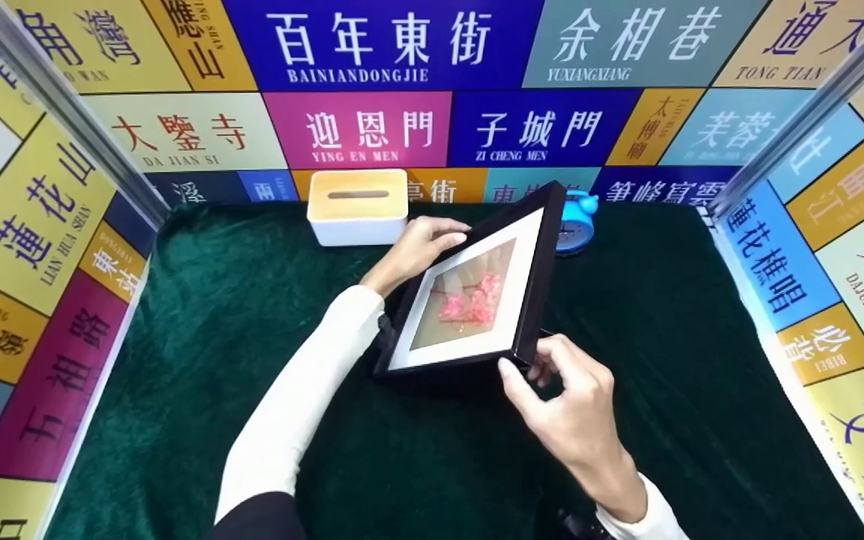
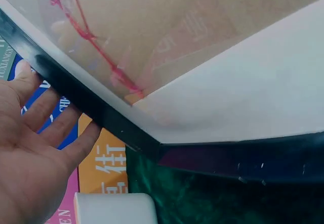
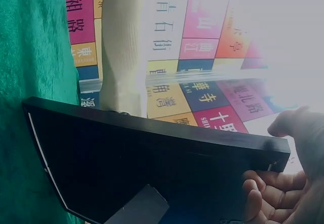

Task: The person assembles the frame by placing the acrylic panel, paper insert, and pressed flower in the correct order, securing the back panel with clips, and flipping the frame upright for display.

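A black picture frame (image 1: pixel 529 300) with a white mat and a print of pink flowers (image 1: pixel 469 300) leans at a slant over the green cloth. My left hand (image 1: pixel 428 238) is at its upper left edge; in the left wrist view the fairly straight fingers (image 2: pixel 58 125) reach the frame's outer side, their tips partly hidden by it. At the near right corner my right hand (image 1: pixel 571 390) pinches the frame, thumb along the edge and fingers bent behind. The right wrist view shows the dark back (image 3: pixel 116 163) and a grey flap (image 3: pixel 139 209) on it.
A white tissue box (image 1: pixel 357 225) with a wooden lid stands at the back, just beyond my left hand. Behind the frame, a blue alarm clock (image 1: pixel 576 225) is partly covered. Panels (image 1: pixel 372 127) printed with colourful signs wall in the green cloth (image 1: pixel 199 315) at the back and sides.
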Available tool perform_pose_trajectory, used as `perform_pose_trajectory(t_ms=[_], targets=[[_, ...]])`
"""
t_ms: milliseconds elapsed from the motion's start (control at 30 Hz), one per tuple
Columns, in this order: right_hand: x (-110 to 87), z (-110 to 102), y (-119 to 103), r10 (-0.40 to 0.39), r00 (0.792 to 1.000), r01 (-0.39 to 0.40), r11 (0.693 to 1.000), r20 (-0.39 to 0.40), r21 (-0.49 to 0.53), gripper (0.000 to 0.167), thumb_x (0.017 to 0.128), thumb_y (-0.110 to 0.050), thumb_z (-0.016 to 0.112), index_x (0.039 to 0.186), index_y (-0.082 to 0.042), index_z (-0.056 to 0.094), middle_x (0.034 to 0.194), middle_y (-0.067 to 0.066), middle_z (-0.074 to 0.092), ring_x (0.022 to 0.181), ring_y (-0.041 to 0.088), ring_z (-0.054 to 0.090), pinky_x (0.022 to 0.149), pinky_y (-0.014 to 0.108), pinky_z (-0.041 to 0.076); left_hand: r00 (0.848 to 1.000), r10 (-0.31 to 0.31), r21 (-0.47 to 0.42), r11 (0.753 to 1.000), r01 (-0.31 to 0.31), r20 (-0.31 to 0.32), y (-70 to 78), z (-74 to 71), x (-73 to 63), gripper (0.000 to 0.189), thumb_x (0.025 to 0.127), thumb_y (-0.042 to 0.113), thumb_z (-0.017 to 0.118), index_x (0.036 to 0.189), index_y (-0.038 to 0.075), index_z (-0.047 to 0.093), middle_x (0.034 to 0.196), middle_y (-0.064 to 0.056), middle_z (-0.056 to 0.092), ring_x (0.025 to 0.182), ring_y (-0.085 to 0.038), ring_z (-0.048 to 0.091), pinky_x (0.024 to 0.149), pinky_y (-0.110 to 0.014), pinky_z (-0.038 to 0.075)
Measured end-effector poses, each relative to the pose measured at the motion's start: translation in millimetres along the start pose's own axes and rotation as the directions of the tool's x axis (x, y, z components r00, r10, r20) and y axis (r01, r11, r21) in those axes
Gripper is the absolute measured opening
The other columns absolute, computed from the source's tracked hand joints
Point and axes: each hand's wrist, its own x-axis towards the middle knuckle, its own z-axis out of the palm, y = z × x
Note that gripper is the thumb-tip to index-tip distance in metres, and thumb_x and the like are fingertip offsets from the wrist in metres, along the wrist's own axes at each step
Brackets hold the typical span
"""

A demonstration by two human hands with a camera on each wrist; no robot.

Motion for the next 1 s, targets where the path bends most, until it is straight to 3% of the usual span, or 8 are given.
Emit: perform_pose_trajectory(t_ms=[167, 467, 700, 833, 1000], targets=[[0.5, 2.9, 1.2, -0.002, 1.000, 0.002, 1.000, -0.024, -0.001, 0.020, 0.084, -0.009, 0.090, 0.086, -0.006, 0.070, 0.073, 0.001, 0.064, 0.063, 0.013, 0.061, 0.058, 0.020, 0.051, 0.999, -0.028, -0.001, 1.000, 0.028, -0.032, -3.7, 3.4, 2.3, 0.027, 0.108, 0.014, 0.072, 0.131, 0.001, 0.080, 0.132, -0.016, 0.078, 0.126, -0.025, 0.072, 0.107, -0.035, 0.056], [1.5, 7.3, 1.9, -0.002, 0.997, 0.001, 1.000, -0.075, -0.018, 0.022, 0.083, -0.011, 0.088, 0.081, -0.006, 0.067, 0.069, 0.000, 0.062, 0.056, 0.014, 0.058, 0.053, 0.020, 0.048, 0.997, -0.017, 0.051, 0.998, 0.021, -0.077, -4.3, 6.0, 6.2, 0.024, 0.104, 0.013, 0.076, 0.124, 0.001, 0.083, 0.126, -0.015, 0.080, 0.123, -0.026, 0.074, 0.105, -0.034, 0.057], [1.2, 6.0, 0.3, -0.011, 0.995, 0.010, 1.000, -0.099, -0.012, 0.019, 0.084, -0.012, 0.085, 0.082, -0.005, 0.067, 0.070, 0.000, 0.063, 0.055, 0.013, 0.058, 0.052, 0.021, 0.048, 0.989, -0.031, 0.055, 0.998, 0.039, -0.142, 4.0, 5.2, 4.6, 0.017, 0.102, 0.010, 0.078, 0.116, 0.002, 0.086, 0.117, -0.014, 0.082, 0.119, -0.025, 0.077, 0.103, -0.033, 0.059], [3.1, -0.9, -0.7, -0.012, 0.990, 0.010, 1.000, -0.143, -0.015, 0.016, 0.082, -0.011, 0.082, 0.083, -0.003, 0.068, 0.070, 0.001, 0.064, 0.056, 0.014, 0.058, 0.054, 0.021, 0.047, 0.981, -0.035, 0.015, 0.999, 0.039, -0.189, 12.6, -0.6, -1.1, 0.016, 0.102, 0.007, 0.079, 0.115, 0.001, 0.086, 0.116, -0.014, 0.082, 0.114, -0.020, 0.076, 0.098, -0.030, 0.060], [9.4, -12.6, 0.2, -0.004, 0.978, 0.002, 1.000, -0.206, -0.009, 0.012, 0.081, -0.009, 0.079, 0.083, -0.001, 0.070, 0.070, 0.005, 0.063, 0.060, 0.018, 0.057, 0.062, 0.021, 0.045, 0.958, -0.020, -0.025, 1.000, 0.013, -0.287, 23.6, -12.1, -10.9, 0.016, 0.101, 0.006, 0.079, 0.114, 0.000, 0.086, 0.113, -0.013, 0.083, 0.103, -0.013, 0.071, 0.090, -0.024, 0.057]])
